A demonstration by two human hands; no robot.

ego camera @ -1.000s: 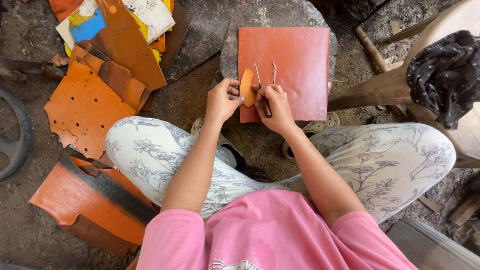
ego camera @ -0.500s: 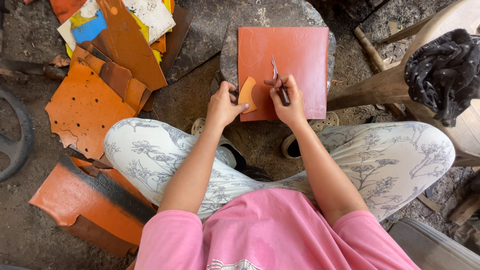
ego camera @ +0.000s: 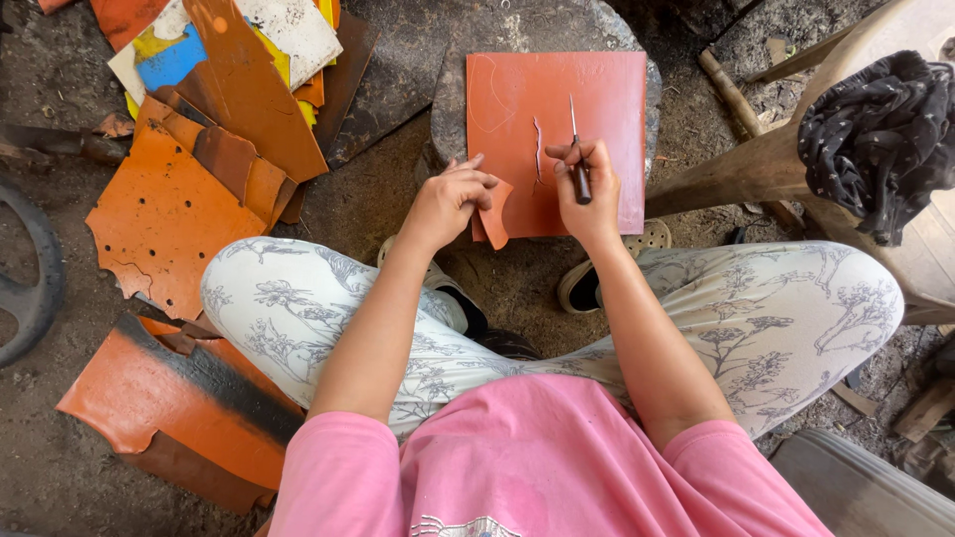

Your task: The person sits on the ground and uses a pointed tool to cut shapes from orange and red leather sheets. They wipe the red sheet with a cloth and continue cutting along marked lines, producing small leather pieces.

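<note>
Head view, looking down at a seated person in a pink shirt [ego camera: 517,457] and flower-print trousers [ego camera: 328,318], legs crossed on bare ground. At about nine to eleven o'clock lies a heap of orange and brown leather scraps [ego camera: 169,209], some overlapping, one with small punched holes. At seven o'clock a larger orange sheet [ego camera: 169,398] with a dark band lies just beside the person's knee.

Near the centre, the left hand [ego camera: 453,199] is curled, fingers bent inward, pinching a small orange leather piece [ego camera: 494,214] that hangs from its fingertips at the lower edge of the red sheet. At twelve o'clock that square red leather sheet [ego camera: 597,119] lies flat on a round grey stone slab [ego camera: 448,89]. A wavy cut line [ego camera: 537,149] shows in the sheet between the two hands.

The right hand [ego camera: 592,189] is closed in a pen-like grip around a dark-handled knife [ego camera: 579,164], thin blade pointing to twelve o'clock and resting on the sheet. At two o'clock a dark patterned cloth [ego camera: 880,139] hangs over a wooden post [ego camera: 736,174].
</note>
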